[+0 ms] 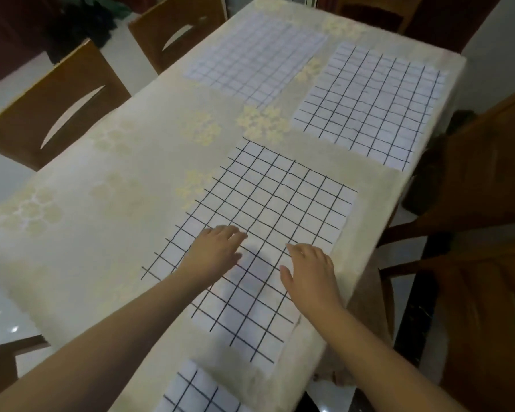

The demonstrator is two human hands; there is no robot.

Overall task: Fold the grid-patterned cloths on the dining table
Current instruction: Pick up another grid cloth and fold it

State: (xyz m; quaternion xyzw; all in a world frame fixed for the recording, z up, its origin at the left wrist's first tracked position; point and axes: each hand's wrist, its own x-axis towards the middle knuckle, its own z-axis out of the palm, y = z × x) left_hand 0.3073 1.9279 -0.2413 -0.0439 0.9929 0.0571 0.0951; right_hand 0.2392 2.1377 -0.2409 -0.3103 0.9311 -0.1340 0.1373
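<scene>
Both hands, left hand (217, 248) and right hand (309, 272), hovered fingers spread over the nearest grid-patterned cloth (268, 221); it looked thin, limp, best pinched at corners.

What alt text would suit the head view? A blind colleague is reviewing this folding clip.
A person's left hand and right hand hover or rest, fingers spread, over a flat grid-patterned cloth on a dining table with a cream floral tablecloth. Two more grid cloths lie flat farther away, a fourth pokes in nearest, and wooden chairs surround the table.

The dining table (81, 233) wears a cream floral tablecloth (125, 162); one grid cloth (268, 209) lies under both hands, two more (256, 55) (372, 105) beyond them, and a folded one (191, 391) nearer.
</scene>
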